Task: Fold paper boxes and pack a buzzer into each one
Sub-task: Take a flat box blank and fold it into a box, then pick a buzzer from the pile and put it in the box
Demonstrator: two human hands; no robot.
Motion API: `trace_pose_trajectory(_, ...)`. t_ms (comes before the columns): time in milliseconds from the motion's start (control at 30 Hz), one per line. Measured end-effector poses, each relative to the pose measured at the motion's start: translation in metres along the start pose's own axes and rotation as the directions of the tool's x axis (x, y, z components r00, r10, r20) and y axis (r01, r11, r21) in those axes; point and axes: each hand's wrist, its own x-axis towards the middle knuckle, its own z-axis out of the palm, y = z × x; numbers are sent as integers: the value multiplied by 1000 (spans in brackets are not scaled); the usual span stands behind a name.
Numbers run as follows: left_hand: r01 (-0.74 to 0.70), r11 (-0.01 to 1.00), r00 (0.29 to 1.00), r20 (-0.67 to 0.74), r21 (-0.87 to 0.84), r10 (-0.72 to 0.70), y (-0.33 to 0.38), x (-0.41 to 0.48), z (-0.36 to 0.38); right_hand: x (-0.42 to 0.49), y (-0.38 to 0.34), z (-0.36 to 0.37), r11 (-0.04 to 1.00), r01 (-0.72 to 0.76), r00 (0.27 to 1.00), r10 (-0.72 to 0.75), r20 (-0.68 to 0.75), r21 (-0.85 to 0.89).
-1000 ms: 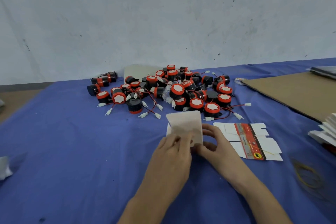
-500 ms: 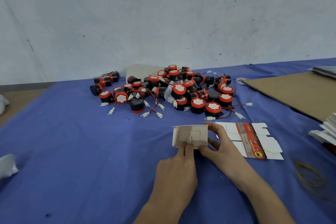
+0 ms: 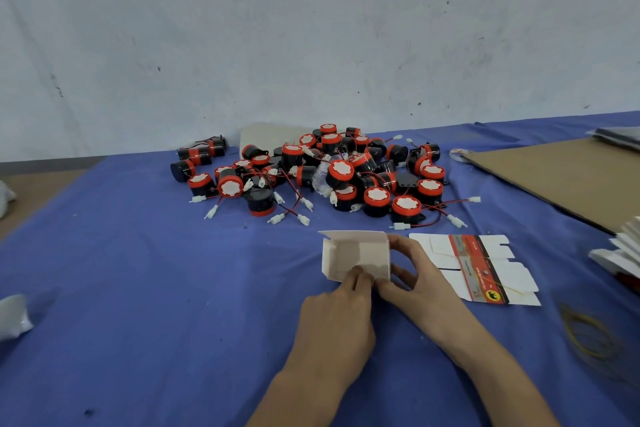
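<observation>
Two hands are on one half-folded paper box [image 3: 355,255], which sits on the table [image 3: 156,288] about mid-way across, just on the near side of the buzzers [image 3: 329,177]. It's plain white on the side I can see, opened up so the inside faces us, with a little flap poking out at the far left corner.

The left hand [image 3: 337,315] pinches the near edge of the box with its fingertips. The right hand [image 3: 420,279] wraps round the box's right side, with the forefinger hooked over the far right corner and the thumb down at the near edge, right next to the left fingers. So both hands are holding it.

Just right of that hand is a flat box blank [image 3: 474,267] lying printed side up, white with a red and black stripe. The buzzers are a big messy heap, black bodies with red caps, and red and black wires with white plugs trailing everywhere.

Further right there's a cardboard sheet [image 3: 561,177], a stack of white blanks [image 3: 620,253] at the edge, and some yellow rubber bands [image 3: 585,333] nearer. The whole table has a blue cloth over it.
</observation>
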Motion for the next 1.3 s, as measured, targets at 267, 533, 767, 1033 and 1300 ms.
trace_pose_trajectory(267,-20,969,797,-590,-245,-133,-24,8,-40,5,-7,3,985,-64,995,51,-82,-161)
trace_pose_trajectory(533,447,826,859,-91,-344,-503,-68,20,-28,10,-11,8,969,-139,986,116,-123,-205)
trace_pose_trajectory(767,496,817,847,-45,-294,-530,-90,58,-23,18,-19,1,992,-125,971,122,-207,-2)
trace_pose_trajectory(1033,558,813,828,45,-165,-559,-155,132,-14,19,-13,-4,995,-100,961,92,-260,-16)
trace_pose_trajectory(1300,600,751,780,-9,-274,-626,-169,164,5,22,-4,-11,994,-106,964,102,-246,-5)
